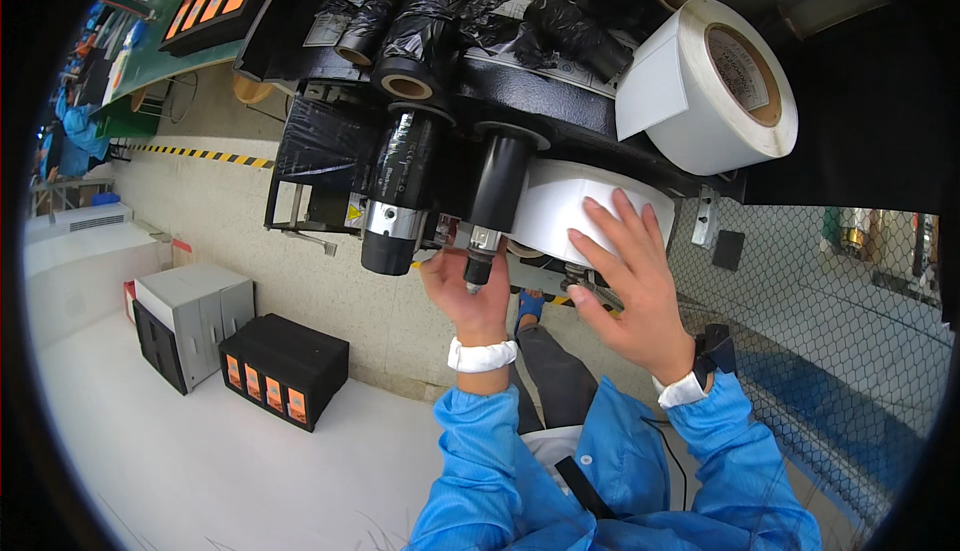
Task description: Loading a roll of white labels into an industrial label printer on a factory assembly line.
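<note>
My right hand has its fingers spread. Its fingertips rest against the front of a white label roll mounted on a black label printer. My left hand is palm up below a black spindle with a metal tip. Most of its fingers are hidden behind the spindle and the printer's edge, so what they touch cannot be seen. Left of that spindle, a roll of black ribbon sits on a second spindle. A sheet of black ribbon film stretches beside it.
A larger white label roll and several black ribbon rolls lie on top of the printer. To the right is wire mesh. At left, a black bin box and a grey cabinet stand on a white surface.
</note>
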Tool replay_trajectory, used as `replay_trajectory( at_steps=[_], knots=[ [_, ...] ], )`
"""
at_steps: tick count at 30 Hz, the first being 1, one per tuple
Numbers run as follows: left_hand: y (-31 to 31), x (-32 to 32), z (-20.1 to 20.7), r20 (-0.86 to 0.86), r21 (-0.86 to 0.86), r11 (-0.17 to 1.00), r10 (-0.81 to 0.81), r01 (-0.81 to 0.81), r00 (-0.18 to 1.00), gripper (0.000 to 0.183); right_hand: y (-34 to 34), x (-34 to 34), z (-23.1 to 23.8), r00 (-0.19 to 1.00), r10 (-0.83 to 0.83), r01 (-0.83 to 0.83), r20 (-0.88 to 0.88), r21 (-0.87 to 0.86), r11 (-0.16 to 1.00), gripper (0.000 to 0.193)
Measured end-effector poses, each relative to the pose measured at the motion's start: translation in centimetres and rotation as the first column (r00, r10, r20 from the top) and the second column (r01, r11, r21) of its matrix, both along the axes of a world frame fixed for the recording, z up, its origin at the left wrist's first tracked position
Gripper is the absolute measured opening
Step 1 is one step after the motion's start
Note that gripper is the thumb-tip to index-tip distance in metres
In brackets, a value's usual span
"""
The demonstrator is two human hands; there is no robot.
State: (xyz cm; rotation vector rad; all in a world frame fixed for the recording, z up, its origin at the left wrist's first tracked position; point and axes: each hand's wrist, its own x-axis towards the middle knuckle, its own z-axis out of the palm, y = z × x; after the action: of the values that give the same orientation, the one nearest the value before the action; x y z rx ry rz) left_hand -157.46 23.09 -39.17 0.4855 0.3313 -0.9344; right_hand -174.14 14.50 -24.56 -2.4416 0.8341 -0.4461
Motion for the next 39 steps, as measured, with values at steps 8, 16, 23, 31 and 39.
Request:
replay_trajectory(
  at_steps=[8,16,23,31,39],
  knots=[
    [0.5,0.2,0.0,-0.009,0.074,0.997,-0.002,0.003,1.0,0.046,0.6,-2.4,0.0,0.989,-0.037,0.032,0.143,0.037,0.999,0.053],
    [0.5,0.2,-0.2,0.032,0.103,0.995,-0.004,0.001,0.999,0.043,0.4,-1.4,0.2,0.996,-0.08,0.082,-0.028,0.082,0.993,0.062],
    [0.4,-0.1,-0.2,0.035,0.077,0.996,0.031,-0.034,0.999,0.046,0.4,-0.6,0.1,0.997,-0.04,0.043,-0.062,0.048,0.998,0.061],
    [0.8,-0.1,0.5,0.044,0.054,0.998,-0.017,0.014,0.999,0.046,1.3,-2.2,-0.4,0.976,-0.149,0.138,0.156,0.083,0.987,0.049],
    [2.3,-1.5,-0.5,0.805,0.577,0.742,-0.446,-0.342,0.39,0.038,1.2,-0.5,0.0,0.994,-0.087,0.083,0.061,0.068,0.994,0.049]
  ],
)
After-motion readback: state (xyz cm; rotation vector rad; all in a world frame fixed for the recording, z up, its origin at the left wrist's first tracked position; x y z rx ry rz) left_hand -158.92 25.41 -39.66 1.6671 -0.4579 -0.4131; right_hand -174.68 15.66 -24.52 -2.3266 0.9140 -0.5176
